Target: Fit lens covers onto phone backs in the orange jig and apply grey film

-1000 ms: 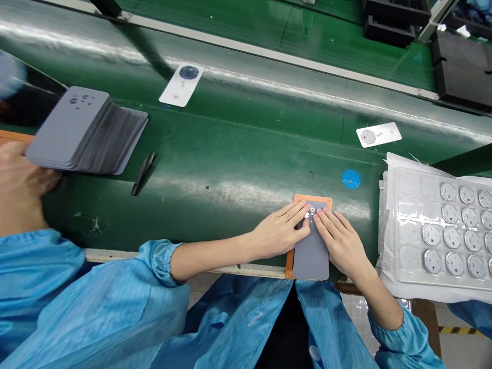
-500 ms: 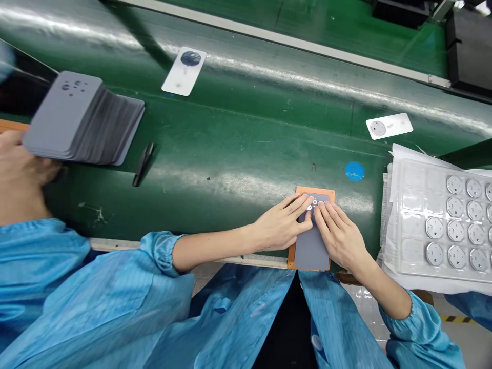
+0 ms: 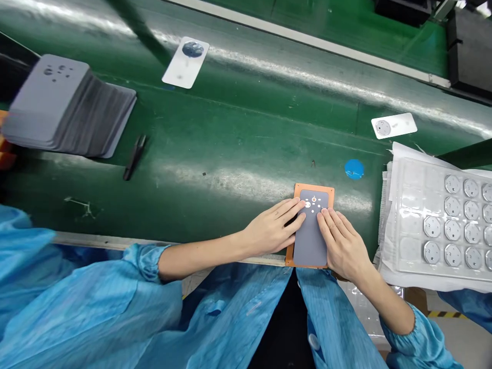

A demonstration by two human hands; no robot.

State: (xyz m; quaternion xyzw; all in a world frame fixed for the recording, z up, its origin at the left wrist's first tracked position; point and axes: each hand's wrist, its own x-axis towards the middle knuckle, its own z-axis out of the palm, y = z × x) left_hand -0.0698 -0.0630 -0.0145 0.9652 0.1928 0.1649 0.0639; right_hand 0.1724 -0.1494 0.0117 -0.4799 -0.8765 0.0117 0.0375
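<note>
A grey panel (image 3: pixel 309 236) with several small holes near its far end lies in an orange holder (image 3: pixel 312 188) at the near edge of the green belt. My left hand (image 3: pixel 271 230) rests flat on the panel's left side, its fingertips close to the holes. On the panel's right side my right hand (image 3: pixel 342 245) lies flat, fingers pointing at the holes. Both hands press on the panel and hold nothing else.
A fanned stack of grey panels (image 3: pixel 61 110) sits at the far left, black tweezers (image 3: pixel 134 157) beside it. Two white panels (image 3: pixel 186 61) (image 3: pixel 393 125) lie further out on the belt (image 3: pixel 238 133). At the right stands a clear tray (image 3: pixel 407 215) with round parts. A blue dot (image 3: pixel 354 168) marks the belt.
My fingertips have slid back from the panel's holes toward me, uncovering them. The other person's hand at the far left is gone from view. The camera has shifted slightly.
</note>
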